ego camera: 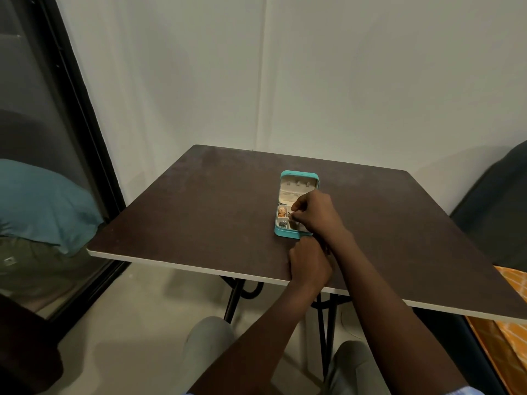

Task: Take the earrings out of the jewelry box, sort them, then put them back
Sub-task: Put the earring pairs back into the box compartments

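A small teal jewelry box (286,234) lies open on the dark table (199,212), its cream-lined lid (296,189) standing up at the back. Orange-gold earrings (282,211) sit in the back left compartment and a silver earring (283,223) in the front left one. My right hand (316,215) is over the box's right side, fingertips pinched on a small dark earring (291,215) above the middle compartments. My left hand (309,262) rests curled on the table just in front of the box; what it holds is hidden.
The table's near edge (199,266) runs in front of my left hand. A black-framed glass door (71,109) stands at the left, a dark chair (496,206) at the right, and an orange cloth (513,332) at the lower right. My knees show under the table.
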